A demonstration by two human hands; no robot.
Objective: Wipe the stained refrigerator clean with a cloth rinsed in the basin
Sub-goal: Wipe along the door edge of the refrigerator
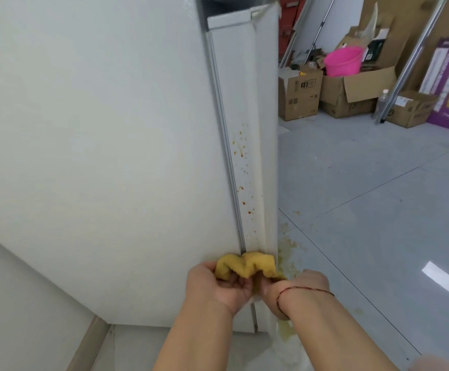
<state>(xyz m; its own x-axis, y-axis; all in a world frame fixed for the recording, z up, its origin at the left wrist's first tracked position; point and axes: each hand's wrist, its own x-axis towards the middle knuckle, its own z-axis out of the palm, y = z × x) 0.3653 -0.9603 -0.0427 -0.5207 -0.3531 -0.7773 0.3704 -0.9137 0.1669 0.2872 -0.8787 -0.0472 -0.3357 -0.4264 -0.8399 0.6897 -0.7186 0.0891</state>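
while both hands work low against the fridge, the left hand (219, 286) curls its fingers round one end of the crumpled mustard-yellow cloth (246, 266) and the right hand (293, 289), a thin red string at its wrist, pinches the other end, so the rag is bunched between them. it is pressed against the bottom of the narrow recessed strip along the door edge of the tall white refrigerator (111, 129), just above the floor.

risk, as i judge it: the cloth already looks stained and wadded, so dragging it upward could smear residue rather than lift it. the orange-brown specks (242, 156) scattered up the strip above the hands remain, and the thin metal rail beside them could trap grime a thick wad cannot reach. the yellowish puddle (287, 253) on the glossy grey tiled floor (378, 236) sits right by the right hand; the rag could pick it up and carry it back onto the panel.

fridge panels look smooth and hard, the cloth soft and absorbent. well apart, a pink plastic bucket (342, 61) rests among brown cardboard boxes (298, 95).
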